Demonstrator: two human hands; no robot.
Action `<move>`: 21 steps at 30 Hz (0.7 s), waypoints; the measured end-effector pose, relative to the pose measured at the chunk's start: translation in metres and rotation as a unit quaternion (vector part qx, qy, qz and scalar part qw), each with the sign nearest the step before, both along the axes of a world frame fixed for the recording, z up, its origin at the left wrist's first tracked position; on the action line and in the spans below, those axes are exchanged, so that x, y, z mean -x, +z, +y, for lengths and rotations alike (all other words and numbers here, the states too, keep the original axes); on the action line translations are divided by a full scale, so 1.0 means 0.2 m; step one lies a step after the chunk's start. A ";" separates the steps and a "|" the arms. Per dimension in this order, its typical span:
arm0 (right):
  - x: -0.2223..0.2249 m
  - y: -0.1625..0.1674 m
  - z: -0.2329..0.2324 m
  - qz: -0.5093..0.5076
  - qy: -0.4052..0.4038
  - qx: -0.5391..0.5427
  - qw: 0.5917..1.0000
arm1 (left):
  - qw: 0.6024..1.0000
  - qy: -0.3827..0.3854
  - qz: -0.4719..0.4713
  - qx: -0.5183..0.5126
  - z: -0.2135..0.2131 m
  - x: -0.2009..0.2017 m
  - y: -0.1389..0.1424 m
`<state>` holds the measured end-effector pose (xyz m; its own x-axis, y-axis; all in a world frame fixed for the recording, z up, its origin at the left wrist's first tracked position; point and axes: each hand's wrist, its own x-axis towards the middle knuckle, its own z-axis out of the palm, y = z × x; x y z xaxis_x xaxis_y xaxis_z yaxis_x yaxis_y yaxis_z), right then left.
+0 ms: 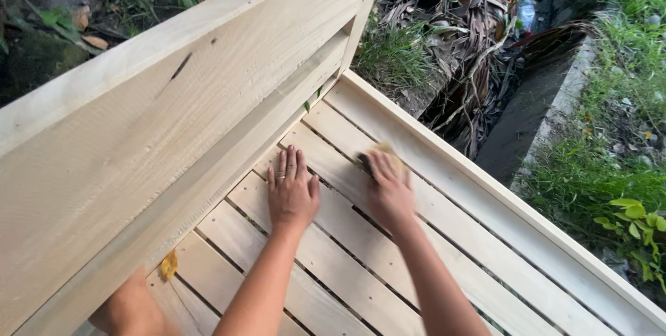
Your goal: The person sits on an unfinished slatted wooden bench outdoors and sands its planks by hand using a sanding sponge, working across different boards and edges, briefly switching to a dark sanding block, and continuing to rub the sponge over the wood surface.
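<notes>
A pale wooden slatted frame (485, 239) lies flat below me, with a tall plank backboard (139, 121) rising at its left. My left hand (292, 190) rests flat on a slat, fingers together, holding nothing; it wears rings. My right hand (390, 190) presses a small tan piece of sandpaper (385, 152) against a neighbouring slat, its fingers over the pad. The hand is slightly blurred. Both forearms reach in from the bottom edge.
A yellow leaf (168, 265) lies on a slat near the backboard. My knee (128, 308) shows at the bottom left. Beyond the frame's right rail (527, 218) are grass, dry palm litter and a dark concrete drain (520, 121).
</notes>
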<state>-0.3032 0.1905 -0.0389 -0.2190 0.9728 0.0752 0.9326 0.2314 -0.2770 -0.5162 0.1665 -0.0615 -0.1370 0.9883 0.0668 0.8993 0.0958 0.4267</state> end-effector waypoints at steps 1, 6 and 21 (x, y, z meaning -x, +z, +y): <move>-0.08 0.00 -0.07 -0.013 -0.013 0.022 1.000 | 1.000 0.006 0.014 -0.007 -0.01 -0.01 -0.01; 0.01 -0.11 0.05 -0.021 -0.030 0.021 0.999 | 0.999 0.022 0.041 -0.021 0.00 -0.05 -0.03; -0.23 -0.08 -0.16 -0.044 -0.003 0.037 0.998 | 1.000 0.015 0.020 -0.009 0.01 -0.04 -0.04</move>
